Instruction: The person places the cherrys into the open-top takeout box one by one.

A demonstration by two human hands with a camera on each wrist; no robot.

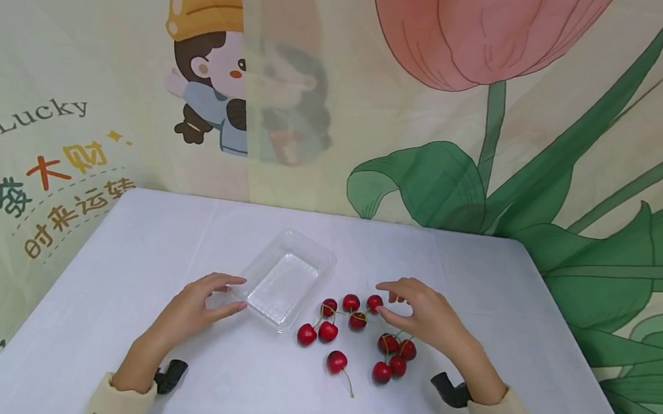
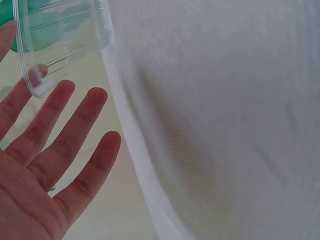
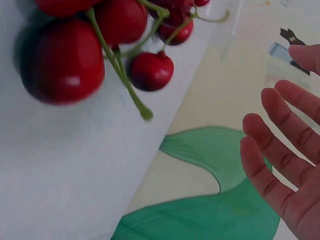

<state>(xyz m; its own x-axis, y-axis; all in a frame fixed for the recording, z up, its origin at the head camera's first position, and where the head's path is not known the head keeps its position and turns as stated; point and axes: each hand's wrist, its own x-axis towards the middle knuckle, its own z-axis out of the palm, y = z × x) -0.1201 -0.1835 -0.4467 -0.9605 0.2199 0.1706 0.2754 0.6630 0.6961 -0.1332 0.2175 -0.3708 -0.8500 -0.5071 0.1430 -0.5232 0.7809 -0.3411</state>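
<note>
A clear plastic container (image 1: pixel 285 283) stands on the table, with no contents showing inside. My left hand (image 1: pixel 195 307) is at its left side, thumb and forefinger spread near the rim. In the left wrist view the fingers of that hand (image 2: pixel 60 135) are straight and apart, one seen through the container's corner (image 2: pixel 60 30). To the right of the container lie red cherries (image 1: pixel 328 331) with green stems. My right hand (image 1: pixel 425 314) hovers beside them, its thumb tip close to one cherry (image 1: pixel 374 303). Its fingers are loosely bent with nothing between them.
Another bunch of cherries (image 1: pixel 397 365) lies below the right hand, and a single cherry (image 1: pixel 337 362) lies nearer the front. A white cloth covers the table (image 1: pixel 245 383). Behind it hangs a printed backdrop (image 1: pixel 340 102) with tulips and a cartoon figure.
</note>
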